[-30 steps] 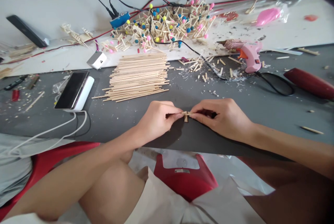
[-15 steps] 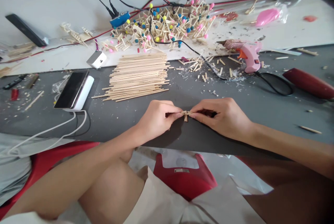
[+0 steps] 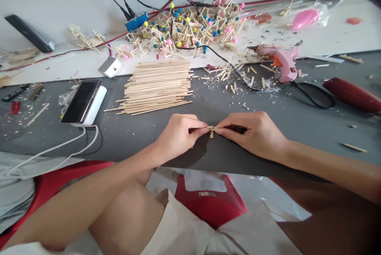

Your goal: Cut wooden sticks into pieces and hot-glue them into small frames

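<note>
Both hands meet low over the front part of the grey table. My left hand (image 3: 182, 133) pinches one end of a short wooden stick (image 3: 212, 128) between thumb and forefinger. The other end is pinched the same way by my right hand (image 3: 253, 133). Below the stick's middle, a small wooden piece (image 3: 212, 134) points down toward me; whether it is joined to the stick I cannot tell. The fingertips cover both stick ends. Beyond my left hand lies a flat bundle of long thin wooden sticks (image 3: 157, 88).
Behind stands a heap of small stick figures with coloured balls (image 3: 190, 29). A pink glue gun (image 3: 287, 64) lies at the right, its black cord looping near a dark red object (image 3: 351, 94). Cut stick bits (image 3: 226, 72) litter the table (image 3: 125, 138). A phone (image 3: 81, 102) rests at left.
Almost nothing differs. Both hands keep the same pinch on the short stick, and the view has shifted very slightly.
</note>
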{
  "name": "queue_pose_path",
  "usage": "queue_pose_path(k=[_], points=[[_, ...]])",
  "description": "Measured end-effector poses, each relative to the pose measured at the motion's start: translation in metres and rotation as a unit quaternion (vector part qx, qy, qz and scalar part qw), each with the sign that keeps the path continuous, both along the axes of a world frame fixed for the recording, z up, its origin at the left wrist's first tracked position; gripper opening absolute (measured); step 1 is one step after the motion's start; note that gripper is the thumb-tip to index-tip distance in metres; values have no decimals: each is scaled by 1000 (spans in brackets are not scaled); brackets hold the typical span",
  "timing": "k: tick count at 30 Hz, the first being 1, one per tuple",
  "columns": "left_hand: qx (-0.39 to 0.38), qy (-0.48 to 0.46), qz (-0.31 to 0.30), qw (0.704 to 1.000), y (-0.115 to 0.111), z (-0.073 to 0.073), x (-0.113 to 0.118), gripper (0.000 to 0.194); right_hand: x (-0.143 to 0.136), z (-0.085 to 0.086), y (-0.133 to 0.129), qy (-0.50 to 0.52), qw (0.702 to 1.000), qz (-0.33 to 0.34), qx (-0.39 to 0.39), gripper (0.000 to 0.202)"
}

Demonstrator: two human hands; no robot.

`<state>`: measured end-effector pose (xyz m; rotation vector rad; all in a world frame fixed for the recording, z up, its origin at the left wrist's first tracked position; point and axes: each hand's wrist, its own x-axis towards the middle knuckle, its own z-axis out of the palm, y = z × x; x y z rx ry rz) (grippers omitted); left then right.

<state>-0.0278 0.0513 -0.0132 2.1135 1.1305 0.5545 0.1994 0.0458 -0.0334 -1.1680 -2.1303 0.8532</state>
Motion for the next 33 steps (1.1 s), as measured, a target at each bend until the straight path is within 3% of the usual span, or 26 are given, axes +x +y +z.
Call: queue_pose_path(k=[33], points=[[4, -5, -2, 1000, 0, -2, 0, 19, 1, 2, -2, 30, 999, -3, -24, 17]])
